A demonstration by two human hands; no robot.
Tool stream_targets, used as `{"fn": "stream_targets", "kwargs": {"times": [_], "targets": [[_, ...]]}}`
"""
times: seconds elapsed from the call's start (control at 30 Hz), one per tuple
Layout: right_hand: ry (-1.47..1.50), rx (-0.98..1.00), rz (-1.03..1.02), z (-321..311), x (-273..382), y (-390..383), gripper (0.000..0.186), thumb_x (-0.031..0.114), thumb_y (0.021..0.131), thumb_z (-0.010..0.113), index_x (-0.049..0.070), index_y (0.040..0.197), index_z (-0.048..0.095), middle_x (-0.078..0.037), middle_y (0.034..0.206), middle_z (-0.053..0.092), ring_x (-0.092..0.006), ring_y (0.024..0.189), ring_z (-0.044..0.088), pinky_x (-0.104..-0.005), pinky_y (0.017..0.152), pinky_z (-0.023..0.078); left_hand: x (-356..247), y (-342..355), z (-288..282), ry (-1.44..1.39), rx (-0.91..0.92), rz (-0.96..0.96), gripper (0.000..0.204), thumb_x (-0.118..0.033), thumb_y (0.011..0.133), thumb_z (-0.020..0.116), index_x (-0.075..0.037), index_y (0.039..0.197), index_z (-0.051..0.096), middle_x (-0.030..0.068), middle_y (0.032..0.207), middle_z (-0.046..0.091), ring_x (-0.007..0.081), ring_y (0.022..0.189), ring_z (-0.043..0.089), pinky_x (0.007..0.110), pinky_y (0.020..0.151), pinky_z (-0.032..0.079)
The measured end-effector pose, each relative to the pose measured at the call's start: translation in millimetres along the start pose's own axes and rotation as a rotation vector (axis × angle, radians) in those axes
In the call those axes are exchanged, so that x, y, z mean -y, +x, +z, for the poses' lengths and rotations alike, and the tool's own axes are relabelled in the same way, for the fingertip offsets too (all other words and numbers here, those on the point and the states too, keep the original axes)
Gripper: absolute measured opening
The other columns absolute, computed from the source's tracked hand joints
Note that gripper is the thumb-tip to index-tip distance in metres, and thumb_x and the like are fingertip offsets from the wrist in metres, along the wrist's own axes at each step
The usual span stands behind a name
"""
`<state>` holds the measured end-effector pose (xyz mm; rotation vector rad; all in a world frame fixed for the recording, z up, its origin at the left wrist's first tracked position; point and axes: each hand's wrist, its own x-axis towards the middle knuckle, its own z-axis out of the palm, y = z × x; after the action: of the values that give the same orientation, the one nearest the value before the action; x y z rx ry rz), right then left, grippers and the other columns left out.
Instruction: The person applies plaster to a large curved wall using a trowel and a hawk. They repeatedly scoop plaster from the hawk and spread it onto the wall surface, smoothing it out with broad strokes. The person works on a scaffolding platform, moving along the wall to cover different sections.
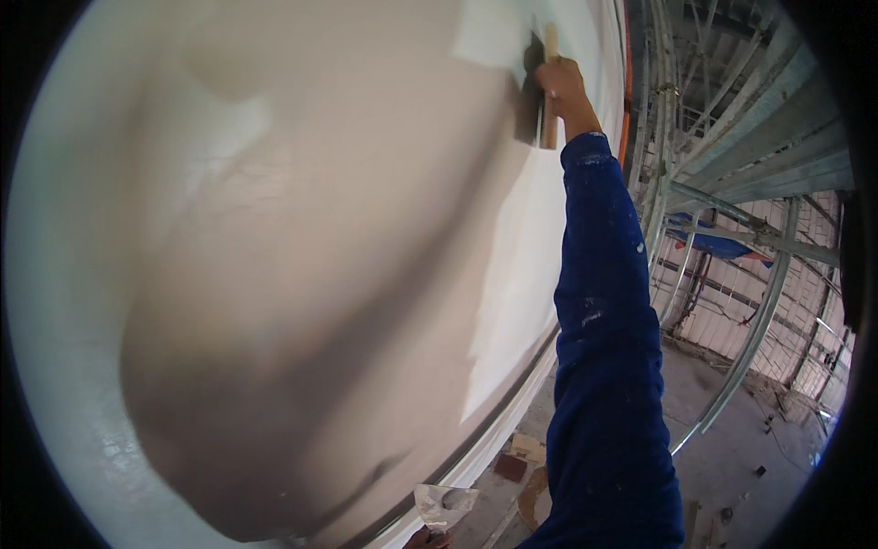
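My right hand (562,84) is raised at the upper right, its fingers wrapped round the pale handle of a plastering trowel (530,114). The trowel's dark blade lies against the wall (302,229), at the border between a grey-beige coat and a whiter area. At the lower edge, a wide putty knife (444,505) with smears on its blade sticks up near the wall's bottom border. Only a dark sliver of my left hand (426,539) shows there, closed at the putty knife's handle; most of it is cut off by the picture's edge.
Metal scaffold poles (663,146) and planks (777,137) stand close on the right. A concrete floor (722,412) lies below, with small debris and a brown block (510,468). Behind are a pale panelled wall (732,302) and a blue tarp (713,240).
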<state>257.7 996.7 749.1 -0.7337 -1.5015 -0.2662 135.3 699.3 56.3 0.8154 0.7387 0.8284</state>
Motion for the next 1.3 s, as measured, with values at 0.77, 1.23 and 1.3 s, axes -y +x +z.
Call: {"fn": "stream_targets", "kwargs": {"times": [0.77,1.23,1.3], "targets": [[-0.218,-0.233,-0.076,26,15,7,0.024,0.005,0.059,0.052,-0.005,0.080,0.055,-0.012,0.067,0.053,-0.0245,0.061,0.051,-0.0366,0.056,0.041,1,12,-9,0.340,-0.149,0.202,0.018,-0.023,0.084,0.049,-0.006,0.092,0.046,0.0031,0.059,0.046,0.0119,0.042,0.041,0.025,0.033,0.032],[0.044,-0.054,0.118,-18,-12,38,0.017,0.008,0.058,0.052,-0.003,0.072,0.053,-0.010,0.066,0.051,-0.0220,0.061,0.049,-0.0363,0.055,0.040,75,80,-63,0.374,-0.182,0.372,0.016,-0.023,0.085,0.049,-0.007,0.085,0.046,0.0015,0.057,0.044,0.0093,0.042,0.039,0.025,0.035,0.031],[0.015,-0.070,0.071,-13,-23,49,0.017,0.008,0.058,0.051,-0.003,0.072,0.054,-0.010,0.065,0.051,-0.0222,0.061,0.049,-0.0358,0.055,0.040,19,34,-18,0.129,-0.271,0.134,0.015,-0.021,0.084,0.050,-0.007,0.084,0.047,0.0010,0.057,0.044,0.0089,0.044,0.039,0.024,0.038,0.033]]}}
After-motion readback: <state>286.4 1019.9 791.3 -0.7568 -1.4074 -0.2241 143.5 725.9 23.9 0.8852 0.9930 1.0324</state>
